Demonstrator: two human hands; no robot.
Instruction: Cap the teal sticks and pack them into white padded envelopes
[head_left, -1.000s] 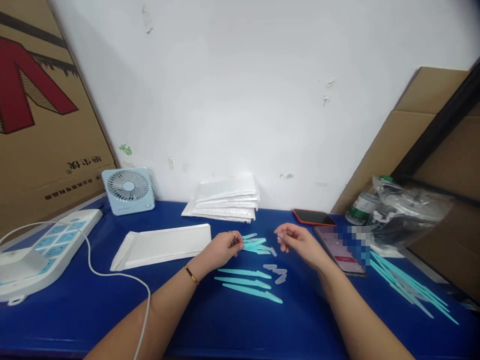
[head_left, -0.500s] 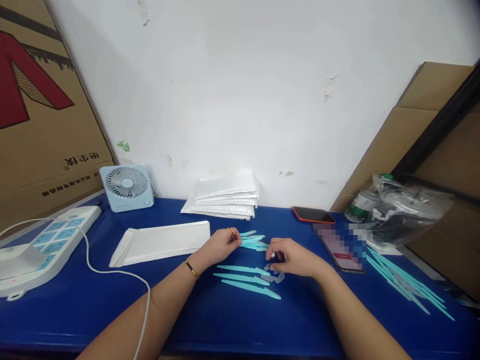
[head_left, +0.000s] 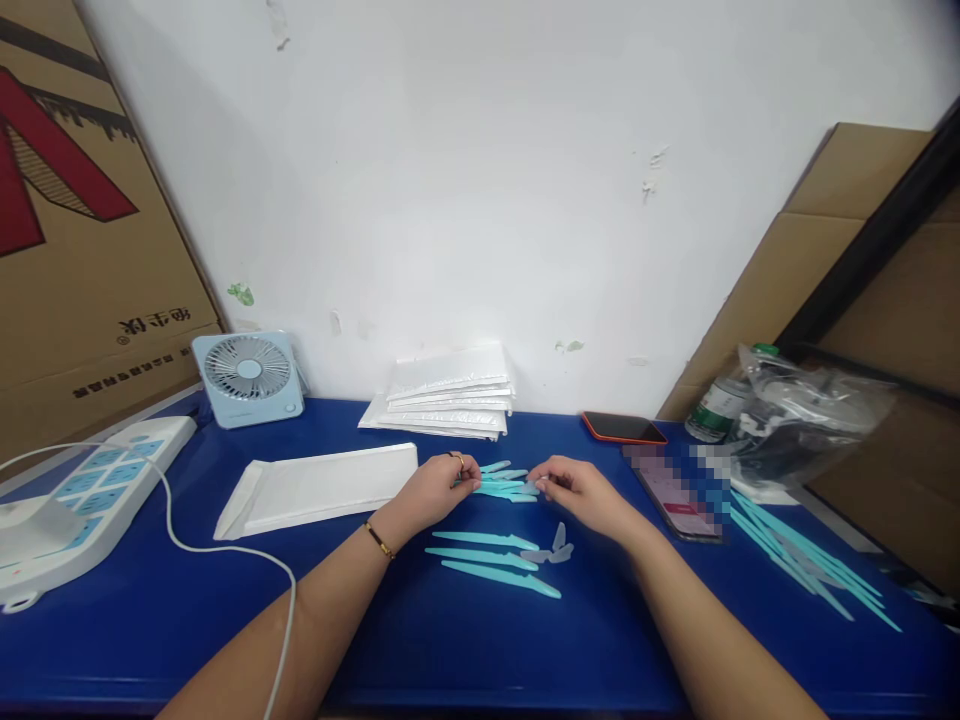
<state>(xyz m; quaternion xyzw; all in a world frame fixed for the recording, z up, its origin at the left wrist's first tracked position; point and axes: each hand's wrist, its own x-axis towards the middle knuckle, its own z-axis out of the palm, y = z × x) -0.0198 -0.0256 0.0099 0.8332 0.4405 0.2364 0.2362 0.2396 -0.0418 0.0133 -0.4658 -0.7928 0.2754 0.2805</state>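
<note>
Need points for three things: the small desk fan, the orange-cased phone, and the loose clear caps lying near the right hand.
desk fan (head_left: 248, 368), head view, on the centre of its round grille.
orange-cased phone (head_left: 624, 428), head view, on the middle of its dark screen.
clear caps (head_left: 556, 548), head view, on the small pale pieces lying just below the right hand (head_left: 581, 495).

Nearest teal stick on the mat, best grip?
Pinch the nearest teal stick at its wider left end, from above, fingers across its width. It lies flat and thin on the blue table, tapering rightward; neighbouring stick sits close behind.

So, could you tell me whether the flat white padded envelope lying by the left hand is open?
Open: the white padded envelope has its flap spread flat leftward.
</note>
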